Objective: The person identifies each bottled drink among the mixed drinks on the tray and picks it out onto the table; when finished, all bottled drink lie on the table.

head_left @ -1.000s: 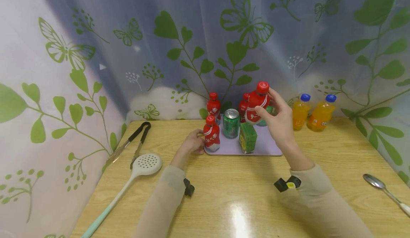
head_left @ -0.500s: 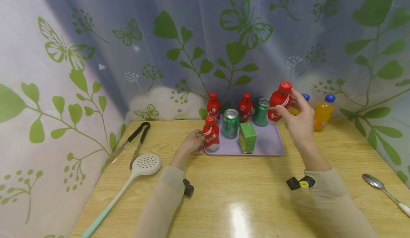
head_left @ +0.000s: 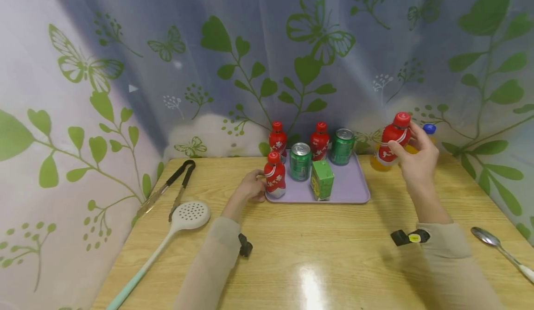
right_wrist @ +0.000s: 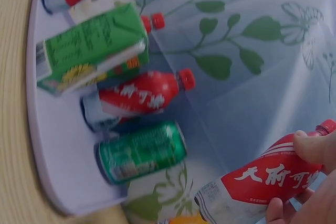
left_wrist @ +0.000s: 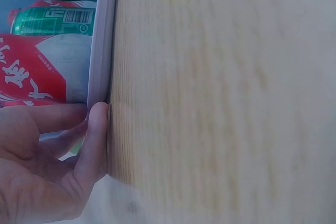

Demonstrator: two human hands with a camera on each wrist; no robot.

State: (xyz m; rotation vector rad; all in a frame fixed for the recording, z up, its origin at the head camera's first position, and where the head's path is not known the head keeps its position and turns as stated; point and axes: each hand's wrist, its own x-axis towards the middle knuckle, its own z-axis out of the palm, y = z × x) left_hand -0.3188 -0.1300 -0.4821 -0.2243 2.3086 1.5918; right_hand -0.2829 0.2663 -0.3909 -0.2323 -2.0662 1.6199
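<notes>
In the head view my right hand (head_left: 420,161) grips a red-labelled soda bottle (head_left: 393,138) in the air, right of the purple tray (head_left: 350,185). Its red cap points up, and the bottle leans slightly. My left hand (head_left: 251,186) pinches the tray's rim at the front left corner, thumb outside, as the left wrist view shows. Close by that hand a second red bottle (head_left: 275,175) stands on the tray. Two more red bottles, at the back left (head_left: 277,139) and back middle (head_left: 320,142), stand with two green cans (head_left: 300,161) and a green drink carton (head_left: 322,180).
Orange drink bottles with blue caps (head_left: 429,128) stand behind my right hand, partly hidden. On the left lie black-handled tongs (head_left: 179,178) and a white slotted spoon (head_left: 189,215). A metal spoon (head_left: 486,236) lies at the right. A patterned curtain (head_left: 250,69) hangs behind the table.
My right hand has carried the red bottle rightward, from above the tray to in front of the orange drinks, uncovering the back right can. My left hand has stayed at the tray corner.
</notes>
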